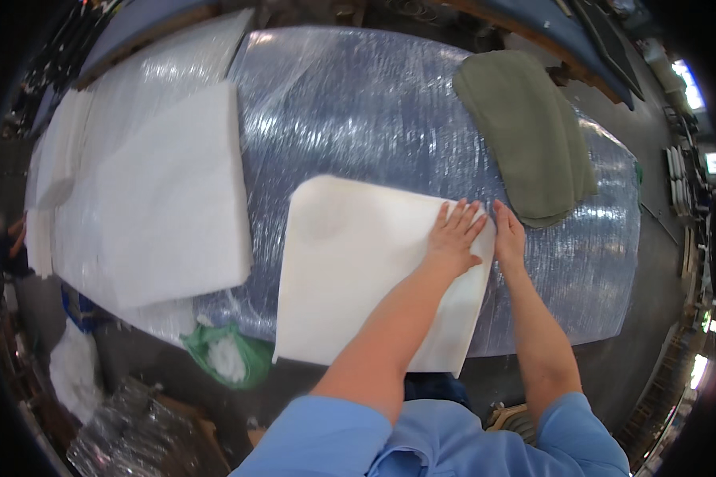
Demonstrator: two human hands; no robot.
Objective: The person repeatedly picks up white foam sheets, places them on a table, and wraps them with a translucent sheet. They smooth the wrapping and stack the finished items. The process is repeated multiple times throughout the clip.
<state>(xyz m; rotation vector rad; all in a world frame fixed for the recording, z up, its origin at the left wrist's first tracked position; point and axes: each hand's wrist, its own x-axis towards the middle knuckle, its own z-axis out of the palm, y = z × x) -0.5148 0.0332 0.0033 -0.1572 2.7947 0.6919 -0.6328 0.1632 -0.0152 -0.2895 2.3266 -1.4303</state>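
A white, flat, padded piece (350, 262) with a rounded far left corner lies on the table in front of me; its near edge reaches the table's front. Whether it is foam or a filled cover I cannot tell. My left hand (456, 240) rests flat on its far right corner, fingers spread. Against the right edge of the same piece stands my right hand (510, 235), fingers stretched out and turned on its side. Beyond my right hand lies a stack of olive-green cloth pieces (525, 135) with curved edges.
Clear plastic film covers the table (358, 111). On its left lie large white batting sheets (175, 199). A green bag (229, 358) with white filling stands below the front edge. Plastic-wrapped items (135, 429) sit on the floor. Another person (8, 246) is at the far left.
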